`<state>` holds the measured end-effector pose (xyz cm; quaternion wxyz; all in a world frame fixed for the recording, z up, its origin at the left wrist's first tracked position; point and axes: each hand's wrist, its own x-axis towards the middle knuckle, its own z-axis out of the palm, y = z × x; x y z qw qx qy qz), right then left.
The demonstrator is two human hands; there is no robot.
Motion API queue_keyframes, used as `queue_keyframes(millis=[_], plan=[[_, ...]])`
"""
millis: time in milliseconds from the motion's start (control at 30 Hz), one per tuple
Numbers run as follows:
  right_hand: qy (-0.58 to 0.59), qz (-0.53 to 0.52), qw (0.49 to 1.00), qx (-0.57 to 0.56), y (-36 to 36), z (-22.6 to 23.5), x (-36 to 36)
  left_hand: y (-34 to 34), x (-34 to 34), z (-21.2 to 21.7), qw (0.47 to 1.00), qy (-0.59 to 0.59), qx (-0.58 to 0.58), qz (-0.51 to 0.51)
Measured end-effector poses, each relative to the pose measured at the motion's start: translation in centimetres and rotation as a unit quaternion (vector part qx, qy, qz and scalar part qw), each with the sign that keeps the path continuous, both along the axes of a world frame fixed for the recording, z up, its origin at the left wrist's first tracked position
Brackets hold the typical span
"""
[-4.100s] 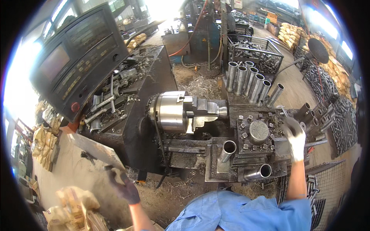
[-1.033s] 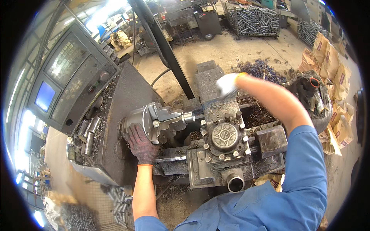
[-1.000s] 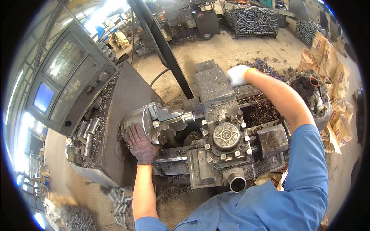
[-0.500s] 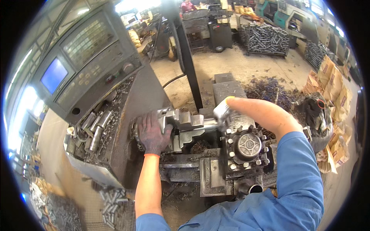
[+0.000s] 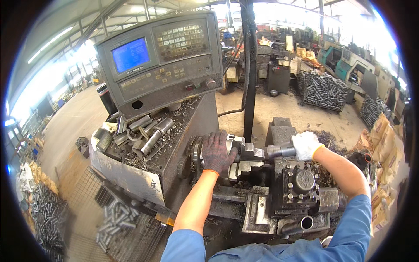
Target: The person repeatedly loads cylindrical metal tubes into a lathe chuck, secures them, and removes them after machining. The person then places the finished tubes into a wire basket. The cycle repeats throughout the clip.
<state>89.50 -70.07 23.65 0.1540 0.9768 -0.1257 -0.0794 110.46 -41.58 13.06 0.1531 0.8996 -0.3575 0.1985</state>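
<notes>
My left hand (image 5: 216, 155), in a dark glove with an orange cuff, lies on the lathe chuck (image 5: 196, 153) with its fingers stretched over the rim. Stepped metal jaws (image 5: 248, 159) stick out from the chuck beside its thumb. In a white glove, my right hand (image 5: 303, 146) is wrapped round one end of a stepped metal cylinder (image 5: 281, 151). The cylinder is roughly level, and its free end points at the jaws across a small gap. Below it sits the square tool post (image 5: 301, 181) with several bolts round its round cap.
A control panel (image 5: 159, 59) with a lit blue screen stands at the left. Metal cylinders (image 5: 152, 139) and chips lie on the ledge under it. A metal tube (image 5: 305, 223) opens upward near my body. A dark post (image 5: 249, 87) rises behind the chuck.
My right hand has drawn back to the right from the jaws, with the metal cylinder in it. My left hand stays on the chuck. The view has swung up, showing more of the panel.
</notes>
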Motion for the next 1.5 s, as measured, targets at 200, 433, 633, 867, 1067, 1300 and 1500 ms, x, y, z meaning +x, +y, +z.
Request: queue_keyframes(millis=[200, 433, 633, 867, 1067, 1300, 1500], plan=[[-0.15, -0.214, 0.882, 0.392, 14.6, 5.7, -11.4, 2.7, -8.0, -0.3, 0.963, 0.037, -0.148, -0.222], [-0.096, -0.267, 0.439, 0.852, 21.6, -14.4, -16.5, 6.5, -24.4, -9.9, 0.546, 0.712, -0.389, -0.21], [-0.052, -0.292, 0.701, 0.648, 22.2, -25.5, -20.3, 4.9, -25.8, -13.4, 0.502, 0.764, -0.394, -0.095], [-0.045, -0.209, 0.759, 0.615, 16.1, -24.9, -38.6, 7.0, -25.0, -14.1, 0.318, 0.836, -0.436, -0.095], [-0.074, -0.702, 0.471, 0.529, 11.3, -28.5, -58.0, 9.0, -24.1, -13.7, 0.305, 0.859, -0.403, -0.084], [-0.103, -0.664, 0.72, 0.175, 4.4, -24.7, -52.2, 6.7, -26.1, -10.9, 0.323, 0.881, -0.341, -0.06], [-0.278, -0.201, 0.811, 0.474, 9.8, -15.2, -31.8, 4.7, -29.4, -9.8, 0.365, 0.87, -0.303, -0.136]])
